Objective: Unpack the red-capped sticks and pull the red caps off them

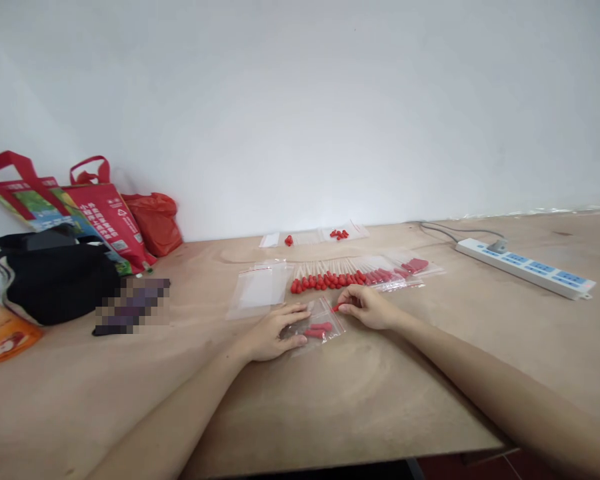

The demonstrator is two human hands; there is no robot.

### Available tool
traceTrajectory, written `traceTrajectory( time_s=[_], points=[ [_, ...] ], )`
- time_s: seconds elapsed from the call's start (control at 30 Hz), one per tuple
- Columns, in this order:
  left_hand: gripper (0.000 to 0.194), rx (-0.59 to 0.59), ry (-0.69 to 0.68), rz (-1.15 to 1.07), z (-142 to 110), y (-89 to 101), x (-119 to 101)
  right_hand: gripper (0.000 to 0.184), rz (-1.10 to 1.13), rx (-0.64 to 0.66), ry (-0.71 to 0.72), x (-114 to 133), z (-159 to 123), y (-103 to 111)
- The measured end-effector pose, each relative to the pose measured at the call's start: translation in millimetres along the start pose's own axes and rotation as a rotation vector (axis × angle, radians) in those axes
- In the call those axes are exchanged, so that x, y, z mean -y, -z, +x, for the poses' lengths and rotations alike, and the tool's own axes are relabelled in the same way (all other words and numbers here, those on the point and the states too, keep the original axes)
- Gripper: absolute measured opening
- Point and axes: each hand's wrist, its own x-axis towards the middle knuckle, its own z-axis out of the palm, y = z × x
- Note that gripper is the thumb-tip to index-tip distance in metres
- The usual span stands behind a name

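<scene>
My left hand lies over a small clear zip bag, its fingers and thumb apart and holding the bag at the table. Inside the bag are a few red pieces with rounded heads. At the bag's right edge, my right hand pinches a slim red-headed stick between thumb and fingers; much of the stick is hidden. Just beyond both hands runs a row of pale sticks with red heads. Filled clear bags with red pieces overlap at the row's right end.
Flat clear bags lie left of the row. Farther back are loose red pieces on clear plastic. A power strip with a plugged-in cable sits at right. Shopping bags, a black bag and an orange pouch stand at left.
</scene>
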Motion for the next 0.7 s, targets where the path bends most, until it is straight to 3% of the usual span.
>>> traceTrajectory(
  time_s=[0.17,0.43,0.53,0.7],
  points=[
    [0.049,-0.090,-0.053,-0.045,3.7,-6.9,-3.0,0.018,0.114,0.048,0.010,8.0,-1.6,-12.3],
    [0.042,-0.160,-0.086,-0.089,5.1,-10.8,-3.6,0.039,0.249,0.380,0.075,14.6,-4.1,-6.3],
    [0.042,-0.183,-0.068,-0.074,5.7,-13.4,-1.0,0.040,0.172,0.301,0.173,20.2,-6.1,-8.6],
    [0.041,-0.186,-0.064,-0.063,6.0,-13.4,-1.7,0.027,0.057,0.126,0.277,29.4,-7.8,-20.2]
  ],
)
